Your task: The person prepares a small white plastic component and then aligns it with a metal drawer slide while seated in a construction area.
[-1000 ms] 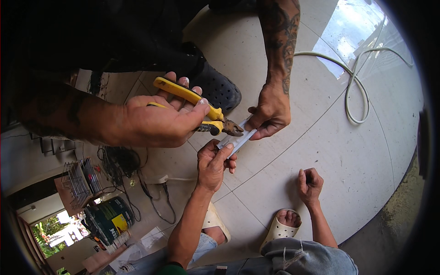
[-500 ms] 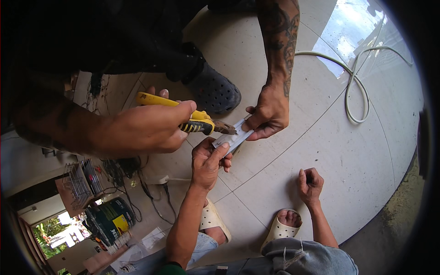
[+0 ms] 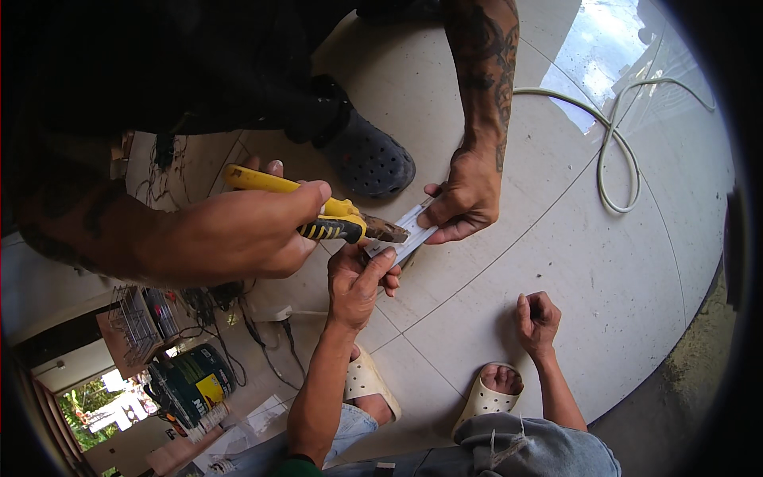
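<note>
My left hand point(image 3: 354, 288) is closed on the near end of a white plastic strip point(image 3: 417, 236), thumb on top. Another person's hand point(image 3: 463, 196) pinches the strip's far end. That person's other hand point(image 3: 266, 226) grips yellow-and-black pliers point(image 3: 342, 220), whose rusty jaws lie against the strip's surface between the two holding hands. Whether the jaws bite into it I cannot tell. Off to the right, my right hand point(image 3: 540, 322) hovers above the floor by my knee, fingers loosely curled, thumb apart, with nothing seen in it.
A pale cable point(image 3: 624, 159) loops over the tiled floor point(image 3: 588, 270) at the far right. The other person's dark clog point(image 3: 369, 159) stands just beyond the strip. At lower left are a green machine point(image 3: 191, 381), a wire rack point(image 3: 135, 322), dark cords and a white socket point(image 3: 278, 313).
The other person's hand with the pliers has drawn slightly left and lower, and the pliers' angle on the strip has shifted. My hands have barely moved.
</note>
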A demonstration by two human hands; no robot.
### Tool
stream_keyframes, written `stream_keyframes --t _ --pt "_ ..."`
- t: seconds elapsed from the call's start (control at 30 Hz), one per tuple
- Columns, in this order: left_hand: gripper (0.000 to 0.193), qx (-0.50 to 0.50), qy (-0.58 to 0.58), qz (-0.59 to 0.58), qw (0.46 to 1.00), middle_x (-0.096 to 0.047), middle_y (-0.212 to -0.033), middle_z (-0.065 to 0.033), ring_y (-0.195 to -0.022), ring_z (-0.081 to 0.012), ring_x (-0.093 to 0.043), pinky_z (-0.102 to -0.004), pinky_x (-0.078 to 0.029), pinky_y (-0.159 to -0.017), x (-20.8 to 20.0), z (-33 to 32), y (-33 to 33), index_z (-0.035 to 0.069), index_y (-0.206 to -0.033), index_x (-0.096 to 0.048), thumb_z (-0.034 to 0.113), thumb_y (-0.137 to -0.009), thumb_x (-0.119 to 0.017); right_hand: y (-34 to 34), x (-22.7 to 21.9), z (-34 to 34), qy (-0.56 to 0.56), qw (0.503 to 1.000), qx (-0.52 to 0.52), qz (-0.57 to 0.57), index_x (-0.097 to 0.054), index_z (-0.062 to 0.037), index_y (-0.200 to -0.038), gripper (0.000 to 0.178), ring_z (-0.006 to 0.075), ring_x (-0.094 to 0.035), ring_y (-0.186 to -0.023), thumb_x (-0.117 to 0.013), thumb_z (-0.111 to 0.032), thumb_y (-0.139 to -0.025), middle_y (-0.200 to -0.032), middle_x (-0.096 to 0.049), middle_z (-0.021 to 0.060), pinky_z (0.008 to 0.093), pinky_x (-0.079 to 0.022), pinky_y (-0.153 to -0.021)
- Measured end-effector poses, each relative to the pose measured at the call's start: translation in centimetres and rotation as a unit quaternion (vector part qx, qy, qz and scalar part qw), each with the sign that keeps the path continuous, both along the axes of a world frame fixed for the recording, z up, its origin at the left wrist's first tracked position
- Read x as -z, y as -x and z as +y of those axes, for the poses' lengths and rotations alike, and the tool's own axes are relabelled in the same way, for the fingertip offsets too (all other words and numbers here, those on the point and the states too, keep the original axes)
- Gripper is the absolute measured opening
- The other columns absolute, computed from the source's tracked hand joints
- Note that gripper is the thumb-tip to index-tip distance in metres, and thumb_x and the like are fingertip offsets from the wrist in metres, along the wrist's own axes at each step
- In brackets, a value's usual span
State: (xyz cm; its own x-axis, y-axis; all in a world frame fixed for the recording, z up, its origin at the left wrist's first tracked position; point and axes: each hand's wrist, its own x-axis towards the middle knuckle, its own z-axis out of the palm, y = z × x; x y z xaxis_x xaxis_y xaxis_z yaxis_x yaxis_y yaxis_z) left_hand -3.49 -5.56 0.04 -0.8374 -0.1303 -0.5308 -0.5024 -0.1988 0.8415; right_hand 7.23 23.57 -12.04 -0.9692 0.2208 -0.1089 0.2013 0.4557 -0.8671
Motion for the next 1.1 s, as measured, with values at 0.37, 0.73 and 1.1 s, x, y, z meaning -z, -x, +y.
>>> stream_keyframes --t 0.37,0.73,1.1 --pt "0.013 0.019 0.025 -0.006 0.999 -0.063 -0.072 -0.0084 -0.055 -0.0137 -0.059 -0.0256 -0.048 -0.047 -0.1 0.5 -0.9 0.007 -0.099 -0.054 0.011 -0.091 -0.064 -0.1 0.3 -0.2 -0.001 1.0 -0.012 -0.006 -0.055 -0.0035 -0.072 0.023 0.0127 -0.045 -0.046 -0.067 -0.015 -0.089 -0.053 -0.049 0.0053 0.0277 -0.038 -0.047" --pt "0.025 -0.016 0.026 0.005 1.0 -0.054 -0.072 -0.003 -0.055 -0.0111 -0.052 -0.0244 -0.042 -0.044 1.2 0.1 -2.8 0.011 -0.109 -0.046 0.017 -0.091 -0.061 -1.1 0.7 -0.5 0.023 1.0 -0.006 -0.008 -0.062 -0.0052 -0.073 0.017 0.0144 -0.049 -0.049 -0.067 -0.017 -0.084 -0.056 -0.053 0.0083 0.0301 -0.041 -0.047" --pt "0.023 0.037 0.02 -0.007 0.999 -0.058 -0.071 -0.0048 -0.06 -0.0174 -0.058 -0.0326 -0.049 -0.051 2.0 1.7 -2.3 0.002 -0.094 -0.059 0.024 -0.093 -0.062 -2.1 0.6 1.2 0.046 0.999 -0.004 -0.011 -0.063 -0.0047 -0.083 0.026 0.0181 -0.057 -0.055 -0.067 -0.029 -0.09 -0.064 -0.062 0.0087 0.0307 -0.048 -0.055"
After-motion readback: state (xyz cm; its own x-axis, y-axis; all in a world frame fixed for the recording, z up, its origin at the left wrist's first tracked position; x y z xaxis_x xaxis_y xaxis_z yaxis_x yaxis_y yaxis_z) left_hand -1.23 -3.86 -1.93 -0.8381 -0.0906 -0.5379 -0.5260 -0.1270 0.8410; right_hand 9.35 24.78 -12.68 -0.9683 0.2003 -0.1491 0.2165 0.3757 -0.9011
